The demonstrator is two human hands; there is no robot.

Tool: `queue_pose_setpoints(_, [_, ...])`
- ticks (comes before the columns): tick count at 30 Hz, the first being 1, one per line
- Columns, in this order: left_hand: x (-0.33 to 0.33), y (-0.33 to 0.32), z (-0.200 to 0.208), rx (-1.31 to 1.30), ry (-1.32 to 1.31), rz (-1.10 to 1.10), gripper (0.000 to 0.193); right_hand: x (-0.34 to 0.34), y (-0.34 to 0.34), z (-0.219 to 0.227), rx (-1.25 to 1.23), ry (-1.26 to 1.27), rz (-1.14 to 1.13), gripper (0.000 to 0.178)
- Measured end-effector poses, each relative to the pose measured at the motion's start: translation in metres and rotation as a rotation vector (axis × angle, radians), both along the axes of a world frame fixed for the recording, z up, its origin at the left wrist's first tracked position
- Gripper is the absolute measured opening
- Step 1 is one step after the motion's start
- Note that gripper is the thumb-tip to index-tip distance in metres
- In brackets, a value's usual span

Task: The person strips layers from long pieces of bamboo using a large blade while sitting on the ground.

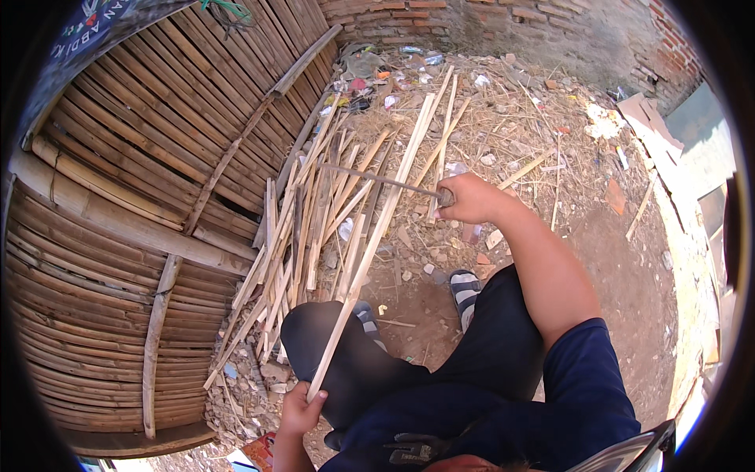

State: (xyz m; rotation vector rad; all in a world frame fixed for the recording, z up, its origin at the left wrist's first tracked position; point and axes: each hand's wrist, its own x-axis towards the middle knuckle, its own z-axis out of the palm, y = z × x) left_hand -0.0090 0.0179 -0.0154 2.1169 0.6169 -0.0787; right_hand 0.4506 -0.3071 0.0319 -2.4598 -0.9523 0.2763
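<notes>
Near the lower edge, my left hand (297, 411) is closed round the bottom end of a long pale bamboo strip (355, 287). The strip slants up and away to the right, passing over my left knee. My right hand (472, 199) grips the handle of a long machete (381, 180), whose thin dark blade points left. The blade crosses the strip well above my left hand; whether its edge touches the strip, I cannot tell. Beside the strip's far end run other pale strips (447, 130), partly overlapped by it.
A pile of split bamboo strips (303, 236) lies on the left, next to a slatted bamboo wall (118, 173). Rubble, dry straw and litter (503, 134) cover the ground up to a brick wall (503, 31). Bare soil (613, 259) is on the right. My sandalled feet (464, 295) rest below.
</notes>
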Motion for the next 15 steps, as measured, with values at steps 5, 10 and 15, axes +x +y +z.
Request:
queue_pose_setpoints(5, [0.002, -0.003, 0.007, 0.03, 0.022, -0.025, 0.027, -0.052, 0.033, 0.023, -0.178, 0.019, 0.411, 0.044])
queue_pose_setpoints(10, [-0.001, -0.003, 0.003, 0.011, -0.006, 0.012, 0.028, 0.003, 0.002, 0.015, -0.032, 0.15, 0.01, 0.042])
queue_pose_setpoints(15, [0.002, -0.001, 0.004, -0.026, 0.006, 0.006, 0.028, 0.02, -0.01, -0.005, 0.065, 0.004, -0.184, 0.045])
